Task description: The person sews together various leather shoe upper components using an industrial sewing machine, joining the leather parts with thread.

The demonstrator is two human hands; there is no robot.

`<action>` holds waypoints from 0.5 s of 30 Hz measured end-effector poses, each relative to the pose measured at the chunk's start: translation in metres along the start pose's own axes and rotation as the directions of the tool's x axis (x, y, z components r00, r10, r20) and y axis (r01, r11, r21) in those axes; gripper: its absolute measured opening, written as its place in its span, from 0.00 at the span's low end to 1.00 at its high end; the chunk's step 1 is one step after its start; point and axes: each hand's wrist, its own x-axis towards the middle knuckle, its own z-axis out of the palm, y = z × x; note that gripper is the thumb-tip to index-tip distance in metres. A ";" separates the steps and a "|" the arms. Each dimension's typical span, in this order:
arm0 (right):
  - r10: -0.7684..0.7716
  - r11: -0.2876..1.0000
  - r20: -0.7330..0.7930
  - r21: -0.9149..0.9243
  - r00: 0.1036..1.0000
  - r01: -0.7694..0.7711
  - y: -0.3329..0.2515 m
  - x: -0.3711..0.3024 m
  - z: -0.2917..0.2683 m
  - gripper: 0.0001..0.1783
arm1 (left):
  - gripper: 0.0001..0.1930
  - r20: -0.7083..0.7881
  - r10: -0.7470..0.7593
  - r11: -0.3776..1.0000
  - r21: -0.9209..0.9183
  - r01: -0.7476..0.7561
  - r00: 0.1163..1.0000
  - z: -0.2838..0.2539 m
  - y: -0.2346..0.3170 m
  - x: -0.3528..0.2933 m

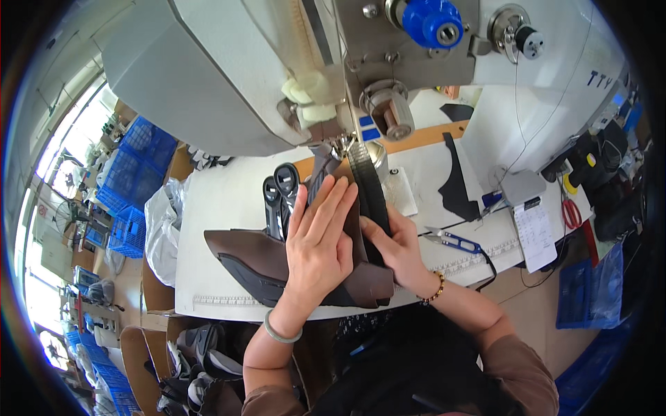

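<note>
My left hand (320, 239) lies flat, fingers together, on a dark brown leather shoe upper (253, 258) on the white sewing table (222, 201). My right hand (394, 244) pinches the upper's right edge beside a black ribbed elastic strip (369, 187) that runs up under the presser foot (341, 147) of the grey industrial sewing machine (229, 76). A black trim edge shows along the upper's lower left. The needle itself is hidden behind the machine head.
Blue-handled thread snips (454, 240) lie right of my right hand. A black leather cut piece (458, 186), a paper sheet (535, 236) and red scissors (571, 213) sit further right. Two black tool handles (279, 194) stand left of the needle. Blue crates (135, 173) and shoe parts (201, 353) sit left and below.
</note>
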 end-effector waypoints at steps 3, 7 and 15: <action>0.039 0.999 0.024 0.009 0.999 -0.039 0.003 0.000 -0.006 0.15 | 0.27 -0.004 -0.007 1.000 0.000 0.007 1.000 0.001 0.000 -0.001; 0.026 0.999 0.029 0.022 0.999 -0.027 0.000 0.003 -0.005 0.15 | 0.26 -0.018 -0.050 0.997 -0.051 0.049 0.999 0.003 0.005 0.003; 0.079 0.997 0.045 -0.009 0.996 -0.079 0.001 0.008 -0.008 0.15 | 0.28 0.006 -0.030 1.000 -0.001 0.030 1.000 0.001 -0.003 0.007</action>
